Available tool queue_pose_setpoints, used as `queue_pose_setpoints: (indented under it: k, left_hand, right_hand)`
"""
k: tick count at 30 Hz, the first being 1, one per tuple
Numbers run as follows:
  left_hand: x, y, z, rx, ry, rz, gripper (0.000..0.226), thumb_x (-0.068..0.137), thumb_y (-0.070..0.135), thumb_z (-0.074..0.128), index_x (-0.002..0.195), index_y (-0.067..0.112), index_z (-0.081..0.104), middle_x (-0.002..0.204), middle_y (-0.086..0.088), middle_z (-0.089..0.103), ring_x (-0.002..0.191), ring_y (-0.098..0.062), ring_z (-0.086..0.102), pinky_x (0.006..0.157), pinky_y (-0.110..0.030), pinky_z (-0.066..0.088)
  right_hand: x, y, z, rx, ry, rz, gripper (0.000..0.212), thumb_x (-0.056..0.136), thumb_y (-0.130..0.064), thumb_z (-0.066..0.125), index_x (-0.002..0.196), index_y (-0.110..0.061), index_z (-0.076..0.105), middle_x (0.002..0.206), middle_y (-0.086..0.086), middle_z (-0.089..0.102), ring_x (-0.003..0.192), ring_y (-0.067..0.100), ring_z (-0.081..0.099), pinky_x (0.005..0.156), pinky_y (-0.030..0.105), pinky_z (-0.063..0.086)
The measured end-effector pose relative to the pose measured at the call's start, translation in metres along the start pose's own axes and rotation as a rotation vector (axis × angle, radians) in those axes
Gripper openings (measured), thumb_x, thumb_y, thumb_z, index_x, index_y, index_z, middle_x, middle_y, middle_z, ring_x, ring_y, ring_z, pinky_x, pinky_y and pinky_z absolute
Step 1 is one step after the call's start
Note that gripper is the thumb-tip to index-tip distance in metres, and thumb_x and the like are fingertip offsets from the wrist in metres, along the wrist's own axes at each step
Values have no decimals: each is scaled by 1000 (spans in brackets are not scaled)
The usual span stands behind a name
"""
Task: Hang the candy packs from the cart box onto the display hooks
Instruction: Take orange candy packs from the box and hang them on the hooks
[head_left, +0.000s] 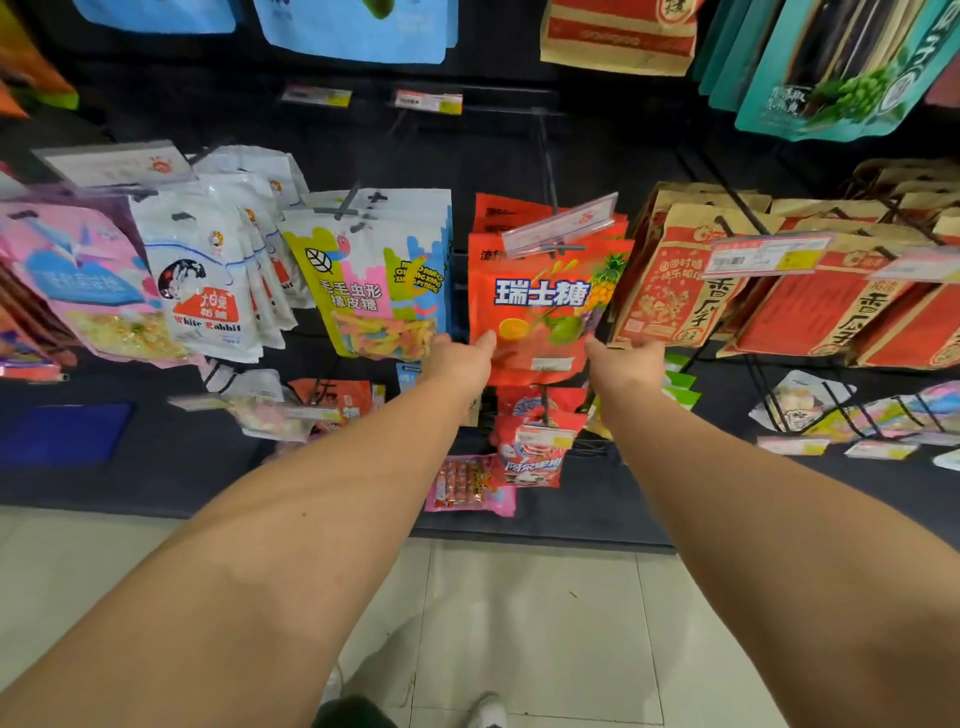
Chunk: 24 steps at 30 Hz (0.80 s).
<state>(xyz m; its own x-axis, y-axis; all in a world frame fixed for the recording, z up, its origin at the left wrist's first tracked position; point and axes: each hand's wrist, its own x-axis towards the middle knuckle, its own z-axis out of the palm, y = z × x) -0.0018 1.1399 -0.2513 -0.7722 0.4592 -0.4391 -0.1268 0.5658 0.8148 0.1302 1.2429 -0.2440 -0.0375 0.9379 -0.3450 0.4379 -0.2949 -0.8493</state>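
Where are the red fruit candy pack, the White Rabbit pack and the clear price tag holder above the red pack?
red fruit candy pack (540, 296): head view, front panel lettering.
White Rabbit pack (200, 291): head view, front face.
clear price tag holder (561, 226): head view, strip middle.

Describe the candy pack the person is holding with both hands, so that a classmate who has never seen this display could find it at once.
Start at the dark display wall of hanging snack bags and look to its centre. Between the white-and-yellow worm gummy pack and the brown-and-red paper bags hangs an orange-red pack, with the left hand and right hand at its bottom corners. Only it shows bold white characters on blue, plus pictured fruit.
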Motion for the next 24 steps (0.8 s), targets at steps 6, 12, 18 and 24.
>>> queue_pose_setpoints:
  k: [6,12,18,24]
  left_hand:
    - [-4,-35,-67,559,129,227,59,95,52,58,143,20,45,142,-13,52,132,-38,46,106,-46,42]
    - [-6,-69,-181,858,180,224,69,93,56,55,150,21,38,152,-11,42,141,-34,37,115,-44,33]
    - [-27,-120,-344,868,331,70,74,91,61,57,151,23,36,153,-8,39,142,-33,35,114,-46,31]
    - [-64,-189,-536,818,515,-101,72,91,61,57,150,25,37,154,-6,40,141,-31,36,113,-44,31]
  right_hand:
    - [-53,-2,46,-287,-306,-198,45,91,-26,66,132,-14,53,111,5,64,93,25,62,82,29,48]
    - [-133,-41,133,-697,-571,-625,57,87,-33,69,141,-27,52,135,6,60,122,30,58,101,41,48]
    - [-257,-76,259,-968,-699,-964,63,89,-42,65,146,-25,42,143,13,48,131,35,47,105,43,44]
    - [-438,-91,393,-975,-852,-1237,64,86,-44,65,144,-26,45,141,11,51,129,34,49,103,42,46]
